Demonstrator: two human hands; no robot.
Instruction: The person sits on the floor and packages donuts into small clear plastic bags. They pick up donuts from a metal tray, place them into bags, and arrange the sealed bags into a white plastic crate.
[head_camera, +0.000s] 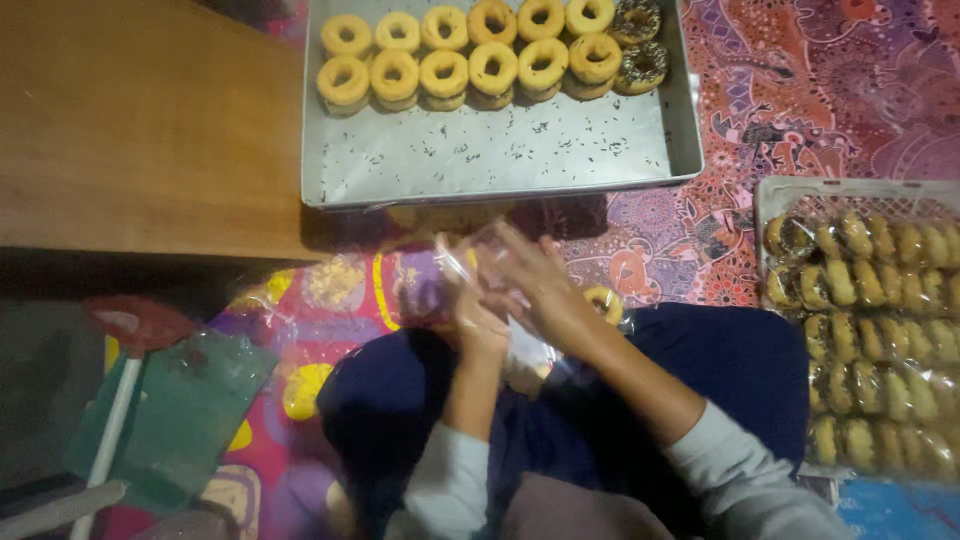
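A clear, crinkled plastic bag (478, 262) is held up between both hands, just above the lap and directly in front of the body. The left hand (478, 322) is closed around the bag's lower edge from underneath, its fingers curled; the right hand (535, 280) is laid over the bag from the right side, its fingers spread and pinching the film near the top. How tightly either grip is closed cannot be told exactly, since the picture is blurred there. The bag's long axis appears to run up and away from the body, towards the shallow rectangular metal tray (500, 150) lying just beyond the hands. Two rows of pale ring doughnuts (470, 52) are lined along the tray's far edge, with two chocolate-sprinkled doughnuts (638, 42) at the right end; the near part of the tray is bare but for loose sprinkles. The right hand lies nearer to the tray. A single plain doughnut (606, 302) is seen just right of the right wrist. Wrapped doughnuts are packed into a white plastic crate (850, 195) well off to the right, on the patterned cloth (820, 90).
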